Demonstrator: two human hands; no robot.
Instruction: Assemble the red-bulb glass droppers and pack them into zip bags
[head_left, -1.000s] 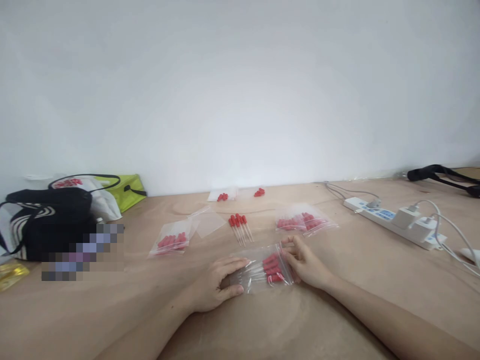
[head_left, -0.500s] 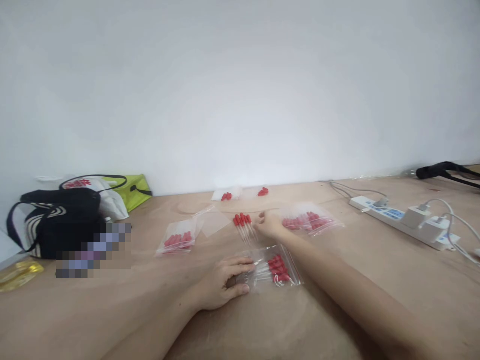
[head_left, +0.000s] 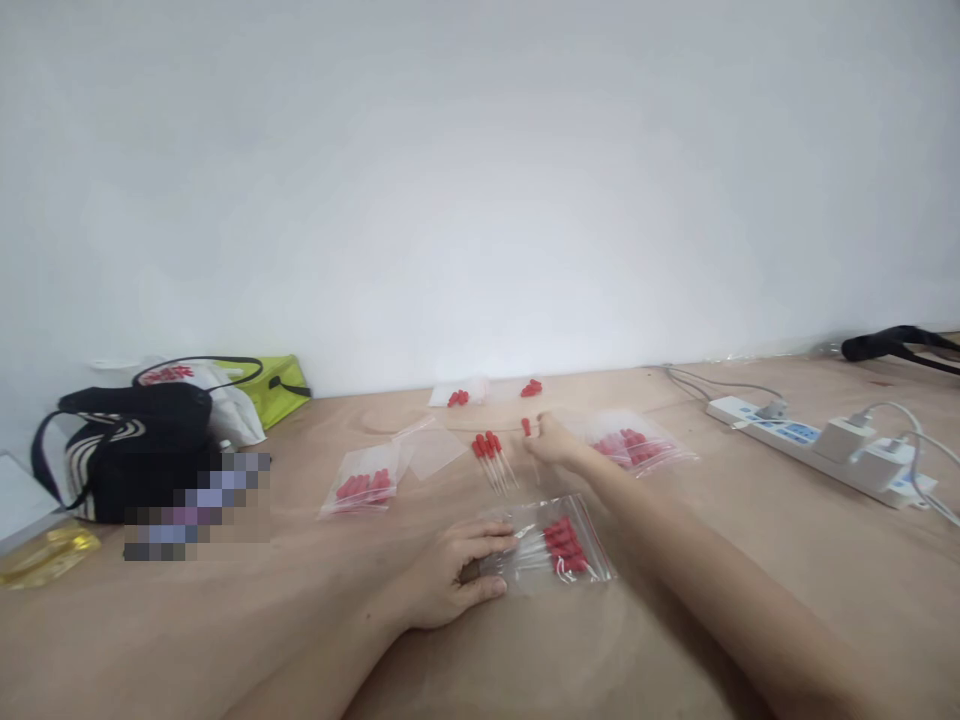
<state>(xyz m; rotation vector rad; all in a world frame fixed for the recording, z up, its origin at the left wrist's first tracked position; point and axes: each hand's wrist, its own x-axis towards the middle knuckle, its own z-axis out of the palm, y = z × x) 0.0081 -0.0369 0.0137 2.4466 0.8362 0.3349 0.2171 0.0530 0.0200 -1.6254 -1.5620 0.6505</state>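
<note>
My left hand (head_left: 459, 572) lies on the table with thumb and fingers apart, its fingertips on the left end of a clear zip bag (head_left: 517, 582). Inside that bag are several droppers (head_left: 566, 545) with red bulbs and thin pale stems, bulbs to the right. Farther out, my right hand (head_left: 559, 440) is closed in a pinch on a single red-bulbed dropper (head_left: 526, 428), its stem hanging downward. Just left of it, a few loose droppers (head_left: 489, 452) lie fanned on the table, bulbs toward the wall.
Filled zip bags lie left (head_left: 360, 488) and right (head_left: 637, 450). Flat clear bags (head_left: 431, 448) sit mid-left. Small groups of red bulbs (head_left: 531, 387) are near the wall. A power strip (head_left: 795, 435) with chargers stands right; a black bag (head_left: 142, 450) and green bag (head_left: 281, 390) stand left.
My right hand has moved slightly right, away from the loose droppers, with one dropper now between its fingers. The left hand stays on the bag. The view has shifted slightly.
</note>
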